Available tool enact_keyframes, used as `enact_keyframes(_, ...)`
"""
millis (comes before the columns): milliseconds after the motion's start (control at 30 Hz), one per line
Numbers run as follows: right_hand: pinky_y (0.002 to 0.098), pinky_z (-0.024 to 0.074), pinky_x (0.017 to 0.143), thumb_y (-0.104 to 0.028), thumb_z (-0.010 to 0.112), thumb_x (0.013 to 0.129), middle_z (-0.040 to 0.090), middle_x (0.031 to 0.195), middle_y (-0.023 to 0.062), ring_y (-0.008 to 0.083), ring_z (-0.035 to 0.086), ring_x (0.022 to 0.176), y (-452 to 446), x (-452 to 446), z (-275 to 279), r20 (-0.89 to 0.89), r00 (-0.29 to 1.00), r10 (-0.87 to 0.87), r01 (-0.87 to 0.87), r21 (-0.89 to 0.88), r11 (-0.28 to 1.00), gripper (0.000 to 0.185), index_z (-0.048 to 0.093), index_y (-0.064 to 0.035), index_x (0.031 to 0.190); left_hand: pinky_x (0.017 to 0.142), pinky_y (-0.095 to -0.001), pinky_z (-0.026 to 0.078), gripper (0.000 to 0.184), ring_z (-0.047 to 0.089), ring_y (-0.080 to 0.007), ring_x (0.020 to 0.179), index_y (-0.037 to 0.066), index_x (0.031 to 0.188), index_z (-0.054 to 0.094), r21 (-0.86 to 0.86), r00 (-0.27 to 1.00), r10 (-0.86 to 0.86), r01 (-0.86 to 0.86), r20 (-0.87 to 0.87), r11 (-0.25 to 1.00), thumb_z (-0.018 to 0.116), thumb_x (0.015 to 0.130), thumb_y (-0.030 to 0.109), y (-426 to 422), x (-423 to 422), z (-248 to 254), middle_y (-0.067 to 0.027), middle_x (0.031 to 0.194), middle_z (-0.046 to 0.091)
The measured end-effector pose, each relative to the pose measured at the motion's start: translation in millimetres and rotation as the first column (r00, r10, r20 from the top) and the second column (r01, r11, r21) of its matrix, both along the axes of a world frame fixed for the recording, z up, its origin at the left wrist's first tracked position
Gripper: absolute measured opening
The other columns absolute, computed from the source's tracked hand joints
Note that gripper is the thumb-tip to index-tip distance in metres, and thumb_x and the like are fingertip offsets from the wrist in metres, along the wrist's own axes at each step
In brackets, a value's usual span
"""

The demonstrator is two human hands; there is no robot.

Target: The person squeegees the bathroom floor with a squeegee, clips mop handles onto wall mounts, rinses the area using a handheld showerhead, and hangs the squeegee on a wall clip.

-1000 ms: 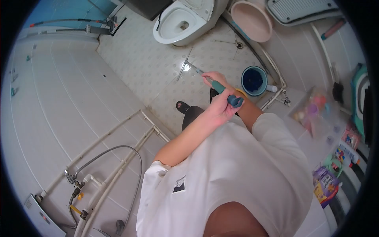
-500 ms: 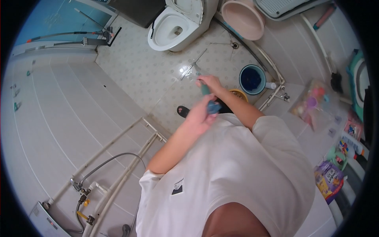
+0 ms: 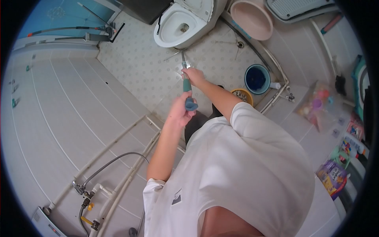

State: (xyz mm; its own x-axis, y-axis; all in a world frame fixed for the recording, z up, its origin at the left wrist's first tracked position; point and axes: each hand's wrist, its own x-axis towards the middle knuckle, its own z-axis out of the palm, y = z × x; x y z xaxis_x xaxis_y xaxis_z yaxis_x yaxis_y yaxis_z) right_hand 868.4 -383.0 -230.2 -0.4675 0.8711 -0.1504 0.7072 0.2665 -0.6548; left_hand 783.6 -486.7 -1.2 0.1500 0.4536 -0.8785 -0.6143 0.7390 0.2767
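Both my hands are around the green handle of a floor squeegee (image 3: 187, 84). My left hand (image 3: 181, 111) is closed near the blue-grey top end of the handle. Farther down, my right hand (image 3: 194, 75) is wrapped round the pole. The pole runs away from me to the base of the white toilet (image 3: 175, 27), where a thin bar, the squeegee head (image 3: 173, 55), lies against the patterned floor tiles. The tiles around the pole shine as if wet.
A teal bucket (image 3: 257, 79), a yellow basin (image 3: 242, 96) and a floor drain (image 3: 240, 44) are on the right. A pink basin (image 3: 252, 19) leans at the wall. Long-handled cleaning tools (image 3: 98, 36) stand at the far left. Pipes (image 3: 118, 189) run along the left wall.
Both hands and the squeegee have moved left. The squeegee head has shifted left and closer to the toilet base. The grip stays closed, and my view has turned slightly.
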Motion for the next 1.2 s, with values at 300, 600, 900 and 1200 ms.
enact_keyframes(300, 0.0424, 0.0536, 0.070, -0.028, 0.061, 0.086, 0.067, 0.088, 0.0088, 0.0312, 0.066, 0.083, -57.3, 73.0, 12.5, -0.048, 0.998, -0.041, 0.046, 0.113, 0.992, 0.018, 0.066, -0.0169, 0.100, 0.033, -0.0233, 0.028, 0.022, 0.041, -0.0109, 0.039, 0.009, 0.108, 0.046, -0.103, 0.967, -0.171, 0.192, 0.188, 0.976, 0.053, 0.094, 0.024, -32.3, 34.7, 22.8, -0.0034, 0.065, 0.053)
enact_keyframes(600, 0.0449, 0.0528, 0.070, -0.031, 0.061, 0.089, 0.066, 0.087, 0.0129, 0.0346, 0.065, 0.083, -48.0, 159.3, 25.5, -0.005, 0.990, -0.141, 0.141, 0.007, 0.990, 0.020, 0.064, -0.0166, 0.102, 0.034, -0.0250, 0.031, 0.019, 0.042, -0.0112, 0.040, 0.008, 0.093, 0.047, 0.018, 0.926, -0.331, 0.334, 0.184, 0.943, 0.053, 0.095, 0.026, -15.4, 101.7, 23.6, -0.0041, 0.065, 0.055)
enact_keyframes(900, 0.0471, 0.0524, 0.077, -0.041, 0.061, 0.090, 0.065, 0.101, 0.0125, 0.0358, 0.064, 0.096, 89.5, 242.7, -70.7, -0.096, 0.955, -0.281, 0.242, -0.295, 0.924, 0.038, 0.057, -0.0208, 0.121, 0.034, -0.0222, 0.031, 0.020, 0.044, -0.0101, 0.045, 0.012, 0.109, 0.045, 0.018, 0.966, -0.220, 0.219, 0.136, 0.976, 0.050, 0.099, 0.028, 81.9, 193.1, -16.1, -0.0028, 0.069, 0.055)
enact_keyframes(1200, 0.0455, 0.0534, 0.079, -0.021, 0.063, 0.083, 0.066, 0.103, 0.0111, 0.0327, 0.063, 0.101, 30.8, 224.5, -27.7, 0.229, 0.968, -0.099, 0.124, -0.097, 0.988, 0.041, 0.057, -0.0179, 0.124, 0.033, -0.0220, 0.024, 0.016, 0.037, -0.0094, 0.042, 0.014, 0.094, 0.045, -0.110, 0.949, -0.287, 0.302, 0.132, 0.947, 0.054, 0.097, 0.026, 33.1, 167.2, -40.1, -0.0027, 0.065, 0.053)
